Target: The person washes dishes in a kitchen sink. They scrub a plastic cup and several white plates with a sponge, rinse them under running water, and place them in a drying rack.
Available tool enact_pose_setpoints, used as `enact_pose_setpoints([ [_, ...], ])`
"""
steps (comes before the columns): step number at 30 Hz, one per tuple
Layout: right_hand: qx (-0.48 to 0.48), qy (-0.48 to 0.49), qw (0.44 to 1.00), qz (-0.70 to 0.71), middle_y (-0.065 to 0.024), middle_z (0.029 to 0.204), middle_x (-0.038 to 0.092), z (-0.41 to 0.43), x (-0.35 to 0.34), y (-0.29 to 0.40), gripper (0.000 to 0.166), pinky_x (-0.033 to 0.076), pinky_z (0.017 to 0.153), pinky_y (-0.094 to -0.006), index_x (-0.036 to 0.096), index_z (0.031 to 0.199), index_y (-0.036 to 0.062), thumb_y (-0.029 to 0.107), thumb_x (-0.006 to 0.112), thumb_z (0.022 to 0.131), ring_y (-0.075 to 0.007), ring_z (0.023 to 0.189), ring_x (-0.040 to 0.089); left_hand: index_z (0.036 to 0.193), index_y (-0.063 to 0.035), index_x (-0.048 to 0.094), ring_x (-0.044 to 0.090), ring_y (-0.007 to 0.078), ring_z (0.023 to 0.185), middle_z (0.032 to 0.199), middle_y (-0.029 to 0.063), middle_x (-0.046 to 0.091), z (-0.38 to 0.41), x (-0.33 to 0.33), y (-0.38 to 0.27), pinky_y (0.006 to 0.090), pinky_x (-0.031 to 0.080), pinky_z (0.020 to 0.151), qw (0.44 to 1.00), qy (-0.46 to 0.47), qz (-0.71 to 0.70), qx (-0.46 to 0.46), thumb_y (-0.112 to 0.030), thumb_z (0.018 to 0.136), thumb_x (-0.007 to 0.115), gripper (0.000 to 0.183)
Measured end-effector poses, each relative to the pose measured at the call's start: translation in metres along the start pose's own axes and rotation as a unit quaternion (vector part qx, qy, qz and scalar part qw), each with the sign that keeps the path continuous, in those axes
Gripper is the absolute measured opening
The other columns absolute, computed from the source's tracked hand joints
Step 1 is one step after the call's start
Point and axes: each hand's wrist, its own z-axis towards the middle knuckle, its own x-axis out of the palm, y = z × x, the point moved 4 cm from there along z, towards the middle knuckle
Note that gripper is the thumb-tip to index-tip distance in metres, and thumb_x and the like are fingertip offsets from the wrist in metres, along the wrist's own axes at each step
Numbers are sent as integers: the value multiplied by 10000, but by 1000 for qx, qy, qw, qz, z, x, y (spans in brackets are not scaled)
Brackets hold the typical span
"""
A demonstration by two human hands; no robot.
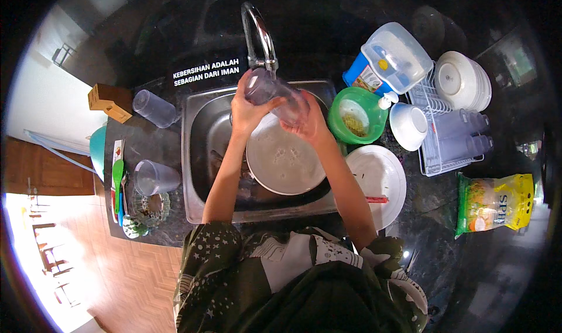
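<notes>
Tilted below the chrome faucet (262, 38), a clear plastic cup (276, 93) is held between both hands. My left hand (246, 109) grips its upper left end, thumb across the side. My right hand (311, 120) wraps the lower right end. Beneath them, a round white basin (285, 166) of cloudy, slightly foamy water sits in the stainless steel sink (189, 166). Right of the sink stands a green bowl (336, 120) holding a yellowish sponge (354, 124) and pale liquid, with a white pump top (388, 100) beside its rim.
Two clear cups (154, 109) and a glass dish (151, 210) stand left, near a green spoon (117, 171). To the right are a white plate (386, 179), a white bowl (409, 126), a wire dish rack (432, 157) with cups and stacked bowls (461, 80), a plastic container (395, 56) and a yellow-green packet (495, 204).
</notes>
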Motion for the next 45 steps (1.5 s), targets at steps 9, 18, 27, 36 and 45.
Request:
enact_pose_setpoints([
  [9, -219, -4, 785, -579, -159, 1115, 478, 23, 57, 22, 923, 409, 801, -320, 298, 1217, 5, 446, 740, 538, -237, 986, 503, 1211, -40, 290, 434, 171, 1018, 1126, 67, 436, -47, -57, 72, 291, 353, 865, 981, 58, -95, -160, -192, 643, 719, 727],
  [18, -443, -80, 583, -676, -159, 1010, 503, -7, 83, 43, 784, 404, 811, -349, 450, 1074, -11, 343, 785, 460, -276, 903, 517, 1269, -64, 273, 390, 197, 1123, 1267, 75, 363, -45, -25, 92, 341, 283, 929, 939, -10, -226, -258, -412, 854, 373, 551],
  [27, -415, -95, 561, -710, -144, 964, 543, -9, 79, 44, 743, 430, 764, -314, 522, 1031, 2, 449, 745, 481, -239, 875, 545, 1255, -47, 306, 392, 199, 1101, 1214, 104, 405, -53, -13, 81, 308, 279, 933, 947, 30, -232, -218, -356, 855, 392, 512],
  [36, -256, -112, 661, -697, -119, 803, 617, 19, 71, 60, 558, 458, 687, -351, 595, 915, 77, 567, 561, 650, -274, 744, 592, 1232, -67, 331, 450, 196, 1010, 1133, 81, 452, -28, 20, 53, 330, 374, 851, 888, 171, -321, -282, -365, 793, 527, 566],
  [45, -372, -59, 458, -805, -202, 1289, 251, -4, 66, 10, 554, 277, 903, -532, 407, 1193, 121, 351, 581, 721, -424, 1198, 191, 1251, -164, 339, 395, 249, 1118, 1244, 55, 394, -60, 69, 39, 431, 323, 898, 716, 134, -588, -350, -599, 785, 310, 638],
])
